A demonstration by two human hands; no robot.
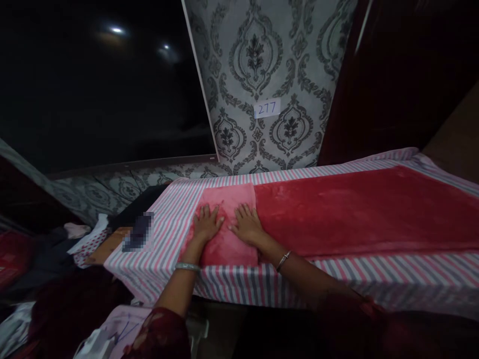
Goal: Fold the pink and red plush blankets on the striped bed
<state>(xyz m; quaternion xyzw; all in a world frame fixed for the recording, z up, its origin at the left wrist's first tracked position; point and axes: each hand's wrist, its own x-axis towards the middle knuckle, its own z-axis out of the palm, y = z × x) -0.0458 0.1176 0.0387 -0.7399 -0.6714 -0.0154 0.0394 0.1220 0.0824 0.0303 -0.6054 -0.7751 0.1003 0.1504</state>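
Note:
A folded pink cloth (228, 199) lies on a table covered with a pink, white and grey striped sheet (164, 234). My left hand (206, 223) lies flat on the cloth's left part, fingers spread. Beside it, my right hand (247, 224) also rests flat on the cloth, fingers stretched out. Both wrists wear bangles. A large red plush blanket (359, 209) spreads over the table to the right, touching the pink cloth's right edge.
A wall panel with a grey damask pattern and a paper label reading 277 (267, 108) stands behind the table. Heaped clothes (82, 234) lie at the left, with a blurred patch (137, 232). The surroundings are dark.

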